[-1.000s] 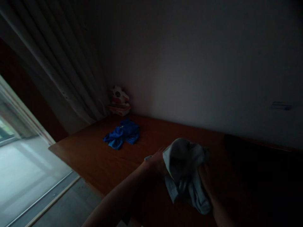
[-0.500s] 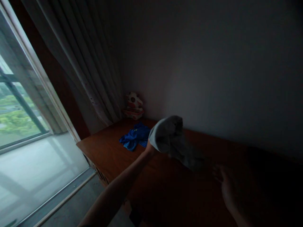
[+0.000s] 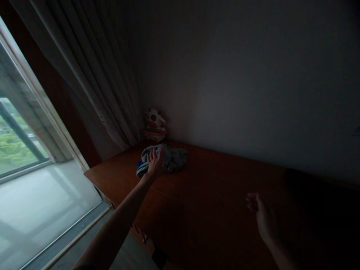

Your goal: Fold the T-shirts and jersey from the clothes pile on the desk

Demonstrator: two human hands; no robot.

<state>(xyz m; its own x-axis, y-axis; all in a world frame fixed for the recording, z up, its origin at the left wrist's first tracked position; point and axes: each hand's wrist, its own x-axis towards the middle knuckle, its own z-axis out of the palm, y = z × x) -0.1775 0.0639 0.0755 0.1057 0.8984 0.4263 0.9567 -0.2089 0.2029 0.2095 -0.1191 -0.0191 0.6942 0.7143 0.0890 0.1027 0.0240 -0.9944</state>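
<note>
A crumpled grey cloth [image 3: 176,158] lies near the back left of the brown tabletop [image 3: 208,180]. It covers most of a blue cloth [image 3: 138,164], whose edge shows at its left side. My left hand [image 3: 154,162] is over the grey cloth with its fingers spread, not wrapped round the fabric. My right hand [image 3: 259,212] hovers above the dark right part of the tabletop, its fingers curled together with nothing visible in them.
A cow-shaped figure [image 3: 154,125] stands in the back corner beside the grey curtain [image 3: 92,75]. The wall [image 3: 239,82] runs along the back edge. A bright window [image 3: 22,138] is at the left. A dark shape [image 3: 317,202] fills the right side.
My left hand has moved left and let go of the grey cloth, which now rests over the blue one. My right hand has shifted slightly, its fingers more curled.
</note>
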